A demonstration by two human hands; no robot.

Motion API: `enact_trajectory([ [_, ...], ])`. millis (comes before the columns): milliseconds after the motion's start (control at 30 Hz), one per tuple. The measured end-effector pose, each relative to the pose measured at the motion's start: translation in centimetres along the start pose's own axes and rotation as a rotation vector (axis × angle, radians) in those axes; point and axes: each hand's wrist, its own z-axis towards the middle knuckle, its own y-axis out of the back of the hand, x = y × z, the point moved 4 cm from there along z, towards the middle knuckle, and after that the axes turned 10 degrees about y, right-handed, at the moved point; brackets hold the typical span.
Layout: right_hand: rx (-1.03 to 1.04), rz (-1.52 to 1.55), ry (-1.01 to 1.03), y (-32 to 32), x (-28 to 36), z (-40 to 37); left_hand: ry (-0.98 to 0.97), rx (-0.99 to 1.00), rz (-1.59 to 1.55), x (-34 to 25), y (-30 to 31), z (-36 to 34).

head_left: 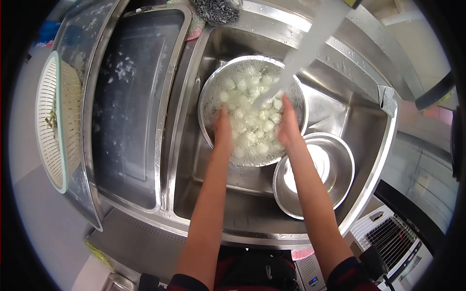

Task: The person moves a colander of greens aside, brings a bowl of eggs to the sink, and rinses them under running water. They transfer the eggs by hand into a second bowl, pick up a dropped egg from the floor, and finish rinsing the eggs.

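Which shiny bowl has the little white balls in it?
The far bowl, under the running water, with the left hand and right hand in it. The near bowl holds none.

No lettering or numbers can be read anywhere.

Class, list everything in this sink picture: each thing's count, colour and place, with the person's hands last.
sink: one, steel, two basins
full bowl: one, steel, right basin
round pieces: many, white, in the full bowl
empty bowl: one, steel, right basin, beside the full bowl
water stream: one, white, falling into the full bowl
colander: one, white, far left
scouring pad: one, dark grey, behind the sink
left hand: one, bare, in the full bowl
right hand: one, bare, in the full bowl
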Motion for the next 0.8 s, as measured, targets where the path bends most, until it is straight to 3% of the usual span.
enact_trajectory([
  [33, -0.010, 0.151, -0.072, -0.8, 0.1, -0.6, 0.129, 0.071, -0.235, 0.5, -0.5, -0.1],
  [67, 0.069, 0.267, -0.171, -1.5, 0.1, -0.8, 0.134, 0.069, -0.232, 0.7, -0.3, 0.5],
  [133, 0.095, 0.231, -0.170, -2.4, 0.5, -1.3, 0.203, 0.414, -0.324, 1.0, -1.3, 1.8],
  [233, 0.098, 0.075, -0.102, -3.4, 2.2, -2.1, 0.086, 0.343, -0.122, -2.5, -2.0, -2.8],
  [267, 0.258, -0.003, -0.116, -3.8, 3.1, -2.3, 0.054, 0.465, -0.087, -2.9, -1.9, -2.5],
  [300, 0.418, -0.082, -0.129, -4.0, 3.7, -2.5, 0.051, 0.465, -0.089, -3.5, -1.6, -2.7],
  [367, 0.405, -0.173, -0.086, -3.3, 4.9, -2.5, -0.099, 0.385, 0.180, -5.1, -1.1, -4.2],
  [433, 0.428, -0.459, 0.034, -2.9, 6.9, -2.6, -0.082, 0.350, 0.102, -5.8, -0.4, -4.9],
  [500, 0.380, -0.500, 0.055, -2.0, 8.0, -2.9, -0.266, 0.229, 0.335, -6.7, 0.4, -5.4],
  [567, 0.190, -0.732, 0.079, 0.2, 7.8, -2.2, -0.275, 0.214, 0.304, -5.7, 1.3, -4.7],
  [633, 0.195, -0.675, 0.058, 1.1, 6.1, -1.8, -0.282, 0.203, 0.273, -4.4, 1.4, -3.7],
  [700, 0.060, -0.588, 0.048, 1.7, 3.5, -1.3, -0.200, -0.024, 0.204, -2.6, 1.3, -2.8],
  [800, 0.033, -0.491, 0.011, 1.3, 0.0, -0.7, -0.197, 0.095, 0.241, -0.6, 0.4, 0.0],
])
